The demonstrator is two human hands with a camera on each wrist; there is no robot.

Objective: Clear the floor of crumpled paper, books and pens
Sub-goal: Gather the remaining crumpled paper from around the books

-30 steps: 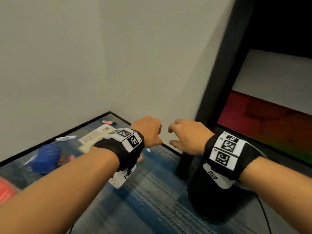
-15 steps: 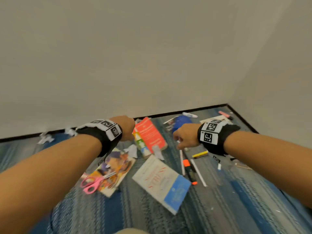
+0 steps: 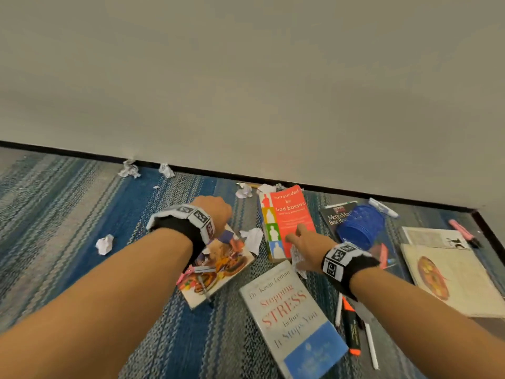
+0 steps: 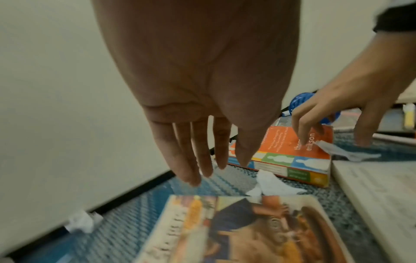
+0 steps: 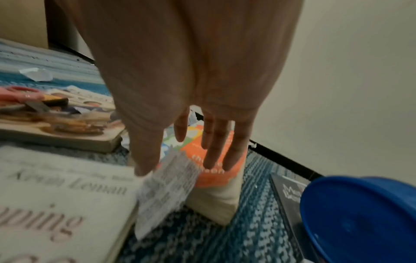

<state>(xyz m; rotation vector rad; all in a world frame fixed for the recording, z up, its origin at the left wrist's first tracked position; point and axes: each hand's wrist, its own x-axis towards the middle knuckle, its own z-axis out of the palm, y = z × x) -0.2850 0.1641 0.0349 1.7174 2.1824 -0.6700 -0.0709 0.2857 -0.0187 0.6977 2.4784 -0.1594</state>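
Note:
An orange book lies on the carpet near the wall, with a white and blue book in front of it and a food-cover book to the left. My right hand hovers over the orange book's near end, fingers spread and straight, thumb next to a printed paper scrap. My left hand hangs above the carpet beyond the food-cover book, fingers straight, holding nothing. Crumpled paper balls lie along the wall, and one lies at the left.
A blue mesh cup lies on its side on a black book. An orange highlighter and white pens lie at the right, pink scissors on the food-cover book. More books and a pink marker fill the corner.
The view has swung left from a dark shelf corner to the littered carpet. Both hands have dropped lower, and the right hand has moved over the orange book.

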